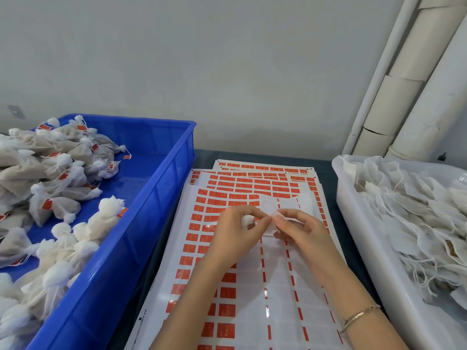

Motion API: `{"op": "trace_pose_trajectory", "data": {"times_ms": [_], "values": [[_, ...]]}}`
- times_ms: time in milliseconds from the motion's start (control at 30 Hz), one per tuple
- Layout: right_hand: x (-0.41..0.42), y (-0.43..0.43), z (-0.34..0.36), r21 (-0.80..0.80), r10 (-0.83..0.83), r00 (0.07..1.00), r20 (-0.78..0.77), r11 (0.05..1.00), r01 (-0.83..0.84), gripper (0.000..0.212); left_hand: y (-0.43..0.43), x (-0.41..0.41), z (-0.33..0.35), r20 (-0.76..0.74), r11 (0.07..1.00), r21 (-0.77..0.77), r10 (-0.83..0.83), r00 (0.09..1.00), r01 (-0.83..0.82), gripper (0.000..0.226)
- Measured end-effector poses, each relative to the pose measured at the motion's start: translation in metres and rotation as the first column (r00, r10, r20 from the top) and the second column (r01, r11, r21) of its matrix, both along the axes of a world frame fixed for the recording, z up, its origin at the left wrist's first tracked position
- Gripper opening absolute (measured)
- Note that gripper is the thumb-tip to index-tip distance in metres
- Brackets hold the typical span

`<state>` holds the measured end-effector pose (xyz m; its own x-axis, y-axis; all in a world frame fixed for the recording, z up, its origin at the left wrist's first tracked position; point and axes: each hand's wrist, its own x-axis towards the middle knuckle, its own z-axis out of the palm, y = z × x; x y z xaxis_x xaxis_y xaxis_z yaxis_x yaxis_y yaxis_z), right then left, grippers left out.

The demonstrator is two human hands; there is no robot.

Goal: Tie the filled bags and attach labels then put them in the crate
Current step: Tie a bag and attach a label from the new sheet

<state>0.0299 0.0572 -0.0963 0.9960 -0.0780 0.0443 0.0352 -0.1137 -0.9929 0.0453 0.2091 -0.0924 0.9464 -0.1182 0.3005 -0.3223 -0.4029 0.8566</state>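
You are well into the job, but not near the end. The blue crate [177, 157] at the left edge of the desk [326, 178] already holds a deep heap of finished bags [58, 173], each bunched shut at the neck, and many show an orange label. The white tub [353, 210] at the right edge is full of loose bags [404, 210] with open necks and trailing strings, so by my judgement a lot of tying and labelling is left. The label sheets [227, 274] lie stacked in the middle of the desk, running from the near edge toward the back. The top sheet has several columns on its right side stripped bare and plenty of orange labels left on its left side.

The 1 bag [247, 220] in work is up off the sheets, between your 2 hands over the middle of the stack. Your left hand [235, 236] is curled round it, and only its white bunched neck shows by the thumb. Your right hand [303, 233], the wrist with the bracelet [358, 315], meets it fingertip to fingertip and pinches a small pale piece at the neck between thumb and forefinger. I cannot tell whether that piece is string, fabric or a peeled label. Both forearms come in from the near edge, angled inward, with the hands touching. This looks like the tying or labelling step, and the drop into the crate is not yet done.
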Motion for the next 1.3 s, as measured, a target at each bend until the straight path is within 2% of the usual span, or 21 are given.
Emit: {"op": "trace_pose_trajectory", "data": {"times_ms": [167, 333, 567, 767, 933, 1067, 1167, 1300], "values": [[0.000, -0.001, 0.004, -0.037, 0.108, 0.994, 0.000, 0.993, -0.108, 0.052, 0.002, 0.000, 0.001, -0.008, 0.998, -0.037, 0.043, 0.999, -0.043, 0.015], [0.000, -0.001, -0.001, -0.085, 0.052, 0.998, 0.034, 0.995, -0.049, 0.036, 0.003, 0.001, 0.002, -0.024, 0.996, -0.062, 0.064, 0.998, -0.065, 0.006], [0.004, -0.004, -0.009, -0.157, 0.008, 0.997, 0.075, 0.988, 0.004, 0.006, 0.005, 0.001, 0.002, -0.022, 0.997, -0.054, 0.057, 0.998, -0.058, 0.007], [0.008, -0.003, -0.012, -0.227, 0.003, 0.994, 0.112, 0.974, 0.022, 0.004, 0.003, 0.002, 0.000, -0.027, 0.999, -0.032, 0.023, 0.999, -0.024, 0.003], [0.008, -0.002, -0.015, -0.254, 0.004, 0.991, 0.137, 0.967, 0.031, 0.006, 0.003, 0.001, 0.002, -0.034, 0.997, -0.070, -0.044, 0.998, 0.042, 0.021], [0.008, -0.003, -0.015, -0.254, -0.017, 0.988, 0.157, 0.966, 0.057, 0.009, 0.000, 0.001, 0.001, -0.082, 0.995, -0.095, -0.027, 0.996, 0.020, 0.018], [0.008, -0.006, -0.012, -0.215, -0.033, 0.988, 0.153, 0.974, 0.066, 0.021, 0.001, 0.001, 0.001, -0.097, 0.995, -0.093, 0.007, 0.995, -0.016, 0.014], [0.007, -0.006, -0.007, 0.016, -0.036, 0.992, 0.119, 0.999, 0.034, 0.019, 0.002, 0.001, 0.001, -0.097, 0.997, -0.079, -0.001, 0.995, -0.007, 0.007]]}}
